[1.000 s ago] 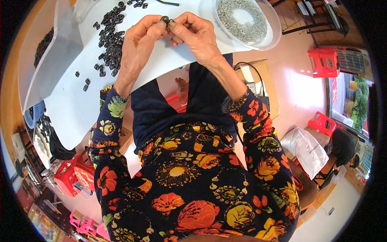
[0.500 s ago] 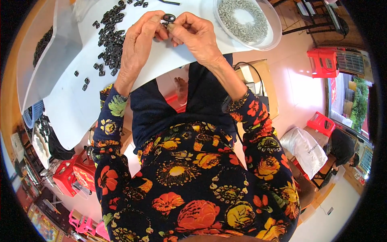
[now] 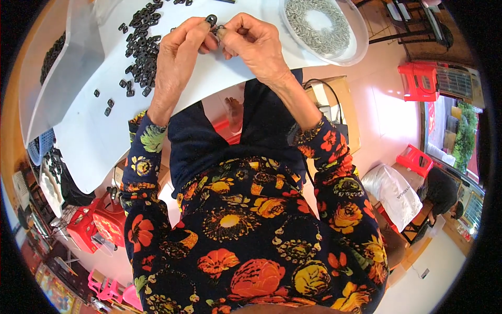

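Shifted left and turned since half a second ago, the black looped part [image 3: 210, 20] is now up against the fingertips of the left hand [image 3: 180, 52]. Nearest lies the flowered top [image 3: 225, 225], then the dark trousers [image 3: 196, 136], with a cardboard box [image 3: 349, 104] to their right. Beyond comes the white table [image 3: 89, 152], and three loose black pieces [image 3: 110, 102] lie on its left side. Over the table, the left thumb and forefinger pinch the looped part, while the thumb and fingers of the right hand [image 3: 253, 44] are pressed together on a small dark piece [image 3: 220, 28] just beside it, partly hidden; I cannot tell whether the two are joined. Left of the left hand, a heap of black pieces [image 3: 142, 57] stretches toward the far side, with a translucent bin [image 3: 68, 68] farther left. Right of the right hand, a round clear tub [image 3: 360, 44] holds silvery metal pieces [image 3: 334, 44] in a ring. Well apart on the right are a white sack [image 3: 392, 196], a red stool [image 3: 419, 81] and a bent-over person in dark clothing [image 3: 442, 191]
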Available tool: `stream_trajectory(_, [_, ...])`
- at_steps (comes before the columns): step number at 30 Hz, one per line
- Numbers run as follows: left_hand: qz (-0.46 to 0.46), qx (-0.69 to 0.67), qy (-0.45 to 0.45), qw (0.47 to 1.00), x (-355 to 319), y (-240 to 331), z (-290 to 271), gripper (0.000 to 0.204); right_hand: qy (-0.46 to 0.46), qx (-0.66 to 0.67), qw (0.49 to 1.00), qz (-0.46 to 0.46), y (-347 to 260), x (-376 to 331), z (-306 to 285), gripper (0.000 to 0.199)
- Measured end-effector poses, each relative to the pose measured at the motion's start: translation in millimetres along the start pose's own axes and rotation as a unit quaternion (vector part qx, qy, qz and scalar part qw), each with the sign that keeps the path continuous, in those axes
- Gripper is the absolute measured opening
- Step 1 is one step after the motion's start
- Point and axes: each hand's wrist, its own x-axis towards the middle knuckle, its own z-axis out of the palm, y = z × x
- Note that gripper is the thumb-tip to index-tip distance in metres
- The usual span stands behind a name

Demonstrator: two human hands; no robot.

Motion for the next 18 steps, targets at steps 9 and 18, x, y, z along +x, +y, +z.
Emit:
stream_trajectory(9, [0.05,0.087,0.013,0.995,-2.3,1.5,2.4,0.02,0.005,0.0,1.0,0.005,-2.1,0.7,2.7,0.009])
stream_trajectory(18, [0.106,0.113,-0.013,0.988,1.8,-2.0,4.1,0.017,0.004,0.01,1.0,0.006,1.8,0.9,0.5,0.011])
